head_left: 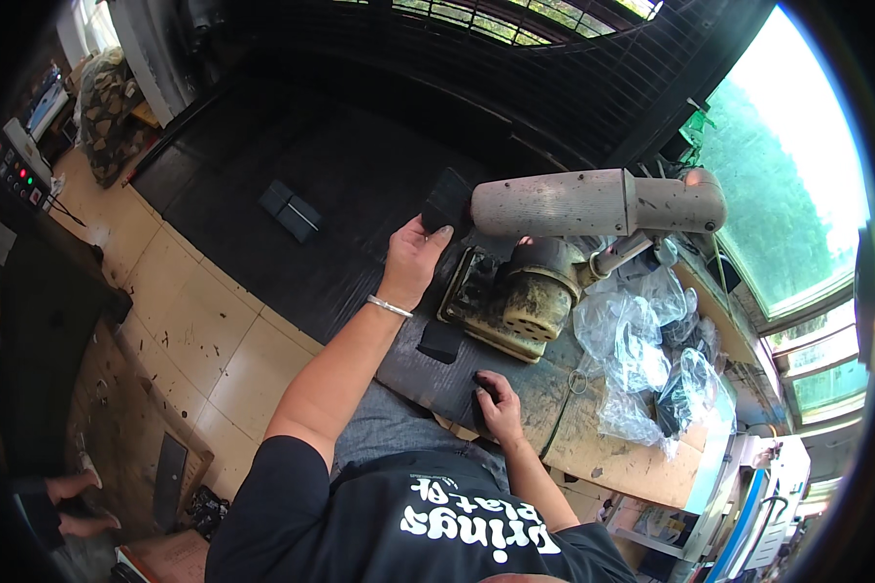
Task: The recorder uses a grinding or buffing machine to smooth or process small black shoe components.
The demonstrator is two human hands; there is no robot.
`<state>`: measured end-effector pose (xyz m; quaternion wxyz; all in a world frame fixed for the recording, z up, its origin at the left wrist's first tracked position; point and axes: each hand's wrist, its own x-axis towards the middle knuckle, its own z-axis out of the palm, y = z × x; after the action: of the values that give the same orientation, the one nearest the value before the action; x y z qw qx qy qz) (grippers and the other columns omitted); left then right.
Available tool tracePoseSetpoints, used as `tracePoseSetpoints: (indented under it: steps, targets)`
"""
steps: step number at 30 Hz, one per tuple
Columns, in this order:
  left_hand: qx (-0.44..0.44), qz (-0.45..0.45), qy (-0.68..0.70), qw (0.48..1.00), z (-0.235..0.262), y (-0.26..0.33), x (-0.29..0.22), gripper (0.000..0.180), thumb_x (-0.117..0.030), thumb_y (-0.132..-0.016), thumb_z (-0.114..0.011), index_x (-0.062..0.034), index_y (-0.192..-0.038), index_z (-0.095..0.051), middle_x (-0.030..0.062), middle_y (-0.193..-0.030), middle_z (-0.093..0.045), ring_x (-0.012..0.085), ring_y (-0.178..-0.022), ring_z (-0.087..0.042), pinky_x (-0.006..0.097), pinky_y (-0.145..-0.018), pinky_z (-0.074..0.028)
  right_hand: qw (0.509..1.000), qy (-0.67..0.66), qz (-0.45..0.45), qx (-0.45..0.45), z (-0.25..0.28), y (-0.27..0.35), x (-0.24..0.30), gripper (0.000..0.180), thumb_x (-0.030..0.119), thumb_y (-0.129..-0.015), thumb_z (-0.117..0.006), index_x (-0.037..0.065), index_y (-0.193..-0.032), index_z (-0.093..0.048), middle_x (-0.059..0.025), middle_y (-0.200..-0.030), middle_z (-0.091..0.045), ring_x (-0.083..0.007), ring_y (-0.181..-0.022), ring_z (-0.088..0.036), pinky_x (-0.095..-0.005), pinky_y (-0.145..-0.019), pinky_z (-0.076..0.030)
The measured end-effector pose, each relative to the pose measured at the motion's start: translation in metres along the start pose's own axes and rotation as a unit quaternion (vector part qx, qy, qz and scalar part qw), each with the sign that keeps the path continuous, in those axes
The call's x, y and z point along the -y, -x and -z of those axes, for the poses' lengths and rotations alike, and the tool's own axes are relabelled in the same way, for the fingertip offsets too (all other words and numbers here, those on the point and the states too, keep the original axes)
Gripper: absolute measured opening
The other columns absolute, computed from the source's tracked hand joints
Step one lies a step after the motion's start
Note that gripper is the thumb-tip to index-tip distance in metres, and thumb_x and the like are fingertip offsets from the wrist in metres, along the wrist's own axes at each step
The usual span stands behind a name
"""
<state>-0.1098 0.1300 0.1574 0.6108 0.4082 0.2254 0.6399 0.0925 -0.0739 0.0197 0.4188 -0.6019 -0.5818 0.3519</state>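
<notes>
Here, left hand [415,255]: I pinch a black pad [448,203] up beside the machine's arm [574,203], ready to feed.
Right hand [499,406]: closed on another dark piece [480,397] at the counter [608,442] front edge, steadying it.

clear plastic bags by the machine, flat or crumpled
Crumpled. The clear plastic bags lie bunched in a loose, wrinkled heap on the workbench, right of the machine; some hold dark pieces.

Two hands, left [414,260] and right [501,408]. One old machine [515,291] with one long pale arm [593,202]. Four dark square pieces: one held up [447,202], one on the bench [441,342], two on the floor mat [291,210]. Several clear plastic bags [642,340], too crumpled to count.
</notes>
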Motion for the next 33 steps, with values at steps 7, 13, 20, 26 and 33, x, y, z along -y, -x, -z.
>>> tracePoseSetpoints:
  steps: [7, 13, 20, 26, 33]
  targets:
    - [0.026, 0.038, -0.016, 0.999, 0.004, 0.010, 0.012, 0.020, -0.003, -0.094, -0.058, 0.0037, -0.113, -0.062, 0.0025, -0.102, -0.068, 0.0061, -0.089, -0.060, 0.022, -0.081, -0.048, 1.000, 0.003, 0.004, 0.000, -0.001, 0.000, -0.003, 0.028, 0.000, -0.086, -0.058, 0.000, -0.113, -0.062, -0.0118, -0.114, -0.065, -0.0213, -0.107, -0.063, -0.0299, -0.093, -0.047]
    - [0.048, 0.043, -0.037, 0.997, -0.006, 0.022, 0.017, 0.020, -0.003, -0.094, -0.058, 0.0033, -0.113, -0.062, 0.0003, -0.100, -0.067, 0.0053, -0.089, -0.059, 0.021, -0.080, -0.048, 1.000, 0.008, 0.004, -0.002, -0.001, -0.001, -0.006, 0.028, 0.000, -0.085, -0.058, 0.000, -0.113, -0.061, -0.0117, -0.114, -0.065, -0.0212, -0.107, -0.063, -0.0300, -0.093, -0.047]
    - [0.043, 0.060, 0.005, 0.997, 0.007, 0.020, 0.017, 0.020, -0.003, -0.094, -0.060, 0.0025, -0.114, -0.062, 0.0016, -0.102, -0.067, 0.0066, -0.091, -0.060, 0.022, -0.083, -0.048, 1.000, 0.011, 0.006, 0.002, -0.001, -0.001, -0.006, 0.029, 0.000, -0.084, -0.057, 0.000, -0.113, -0.062, -0.0122, -0.114, -0.065, -0.0223, -0.108, -0.063, -0.0306, -0.095, -0.047]
    - [0.006, 0.006, 0.009, 1.000, 0.008, 0.011, 0.008, 0.021, -0.004, -0.094, -0.061, 0.0022, -0.114, -0.062, 0.0031, -0.104, -0.067, 0.0078, -0.093, -0.061, 0.022, -0.085, -0.047, 1.000, 0.013, 0.001, 0.002, 0.000, 0.000, -0.005, 0.030, 0.000, -0.084, -0.057, 0.001, -0.114, -0.062, -0.0121, -0.114, -0.065, -0.0220, -0.108, -0.063, -0.0306, -0.094, -0.048]
    - [0.011, 0.003, 0.025, 1.000, 0.013, 0.013, 0.007, 0.021, -0.004, -0.094, -0.061, 0.0018, -0.114, -0.061, 0.0030, -0.105, -0.067, 0.0079, -0.093, -0.061, 0.023, -0.085, -0.048, 1.000, -0.004, 0.000, -0.005, -0.001, 0.000, -0.005, 0.026, 0.002, -0.085, -0.060, 0.001, -0.111, -0.063, -0.0137, -0.113, -0.065, -0.0266, -0.107, -0.063, -0.0321, -0.094, -0.047]
